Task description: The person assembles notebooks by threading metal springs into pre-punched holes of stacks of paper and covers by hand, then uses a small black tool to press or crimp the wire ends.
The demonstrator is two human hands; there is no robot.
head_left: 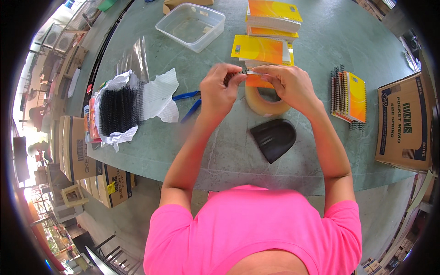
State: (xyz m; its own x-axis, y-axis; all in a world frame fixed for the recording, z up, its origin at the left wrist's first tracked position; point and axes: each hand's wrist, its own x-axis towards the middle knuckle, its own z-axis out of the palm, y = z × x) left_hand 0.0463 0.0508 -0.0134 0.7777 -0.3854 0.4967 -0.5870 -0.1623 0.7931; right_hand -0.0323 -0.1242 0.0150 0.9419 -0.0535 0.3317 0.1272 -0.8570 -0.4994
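**A:** What do the hands have between them?

**B:** The left hand [220, 89] pinches a short black wire spiral [231, 77] at its fingertips. The right hand [288, 85] is closed too, fingers curled around a small orange-covered notepad [257, 81], raised just above the green table [321, 50], over the roll of clear tape [266, 101].

**A:** So how should the person go about seating that coil?

**B:** Probably by keeping the pad's punched edge square to the spiral and the pages pressed flush, so every hole lines up (one stray sheet would likely catch the wire). The pinch looks best kept close to the coil's end, turning it in gently, not forcing it.

**A:** And what lies around?

**B:** Stacks of orange notepads [272, 18] sit behind the hands, beside a clear plastic tub [190, 25]. Blue-handled pliers [188, 103] lie near the left wrist, with a bundle of black spirals [118, 110] in white wrapping further left. Bound pads [350, 96] stand to the right, next to a cardboard box [403, 121]. A dark curved piece [274, 137] lies nearest the person.
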